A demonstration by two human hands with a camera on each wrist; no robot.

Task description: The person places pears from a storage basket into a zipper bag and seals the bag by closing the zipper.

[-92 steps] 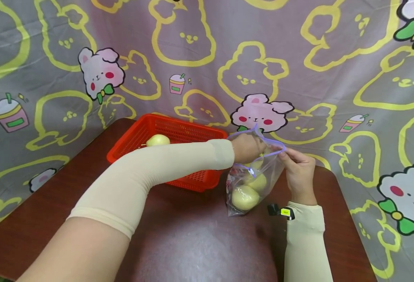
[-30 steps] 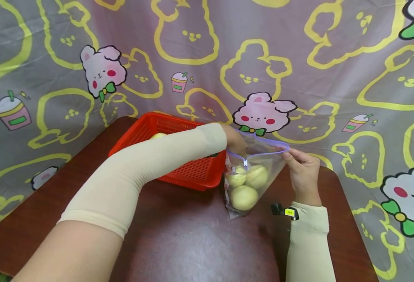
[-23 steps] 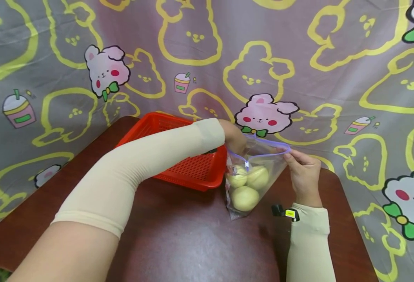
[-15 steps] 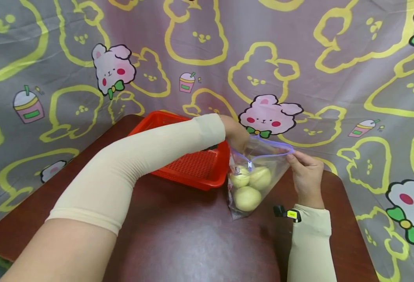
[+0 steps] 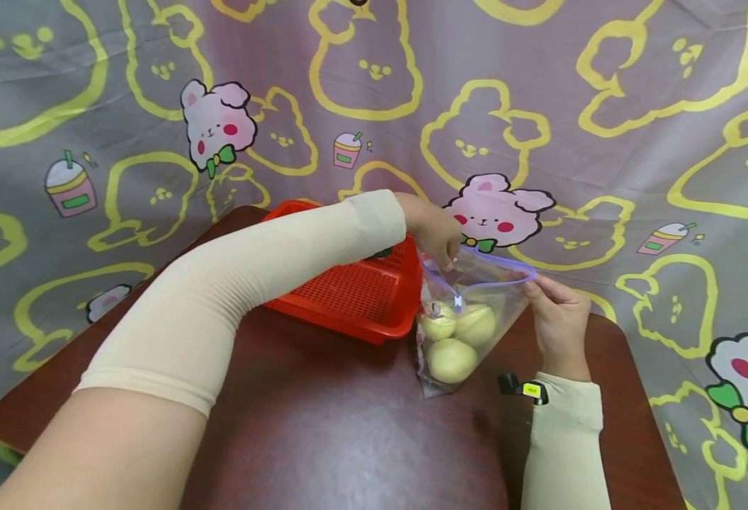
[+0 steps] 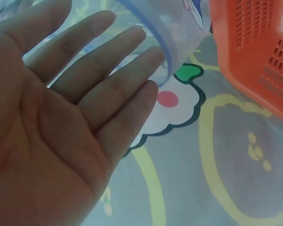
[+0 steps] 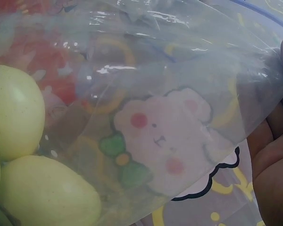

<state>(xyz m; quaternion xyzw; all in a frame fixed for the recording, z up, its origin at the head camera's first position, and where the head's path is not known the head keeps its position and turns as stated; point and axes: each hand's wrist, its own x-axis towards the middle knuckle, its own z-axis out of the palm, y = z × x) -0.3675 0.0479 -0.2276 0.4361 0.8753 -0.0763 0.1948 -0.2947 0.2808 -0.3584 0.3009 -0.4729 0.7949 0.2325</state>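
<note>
A clear zip bag [image 5: 498, 301] with a purple-blue edge and a white slider stands on the table, its mouth open. Inside are 3 pale yellow pears [image 5: 452, 361], seen also as smooth pears [image 7: 47, 193] in the right wrist view. My right hand [image 5: 559, 319] pinches the bag's right rim between thumb and fingers. At the left side of the mouth is my left hand [image 5: 434, 227], fingers pointing down. The left wrist view shows that left hand [image 6: 75, 113] with extended fingers and a bare palm, beside the bag's rim.
A red perforated plastic basket [image 5: 374, 333] stands left of the bag, partly hidden under my left sleeve [image 5: 285, 248]. The brown table [image 5: 348, 425] reaches back to a grey patterned curtain [image 5: 387, 92]. A small black device [image 5: 520, 388] sits on my right wrist.
My left hand was inside the bag at a pear; it has let go and risen up and left to the mouth. That pear now lies with the others. The right hand keeps its pinch.
</note>
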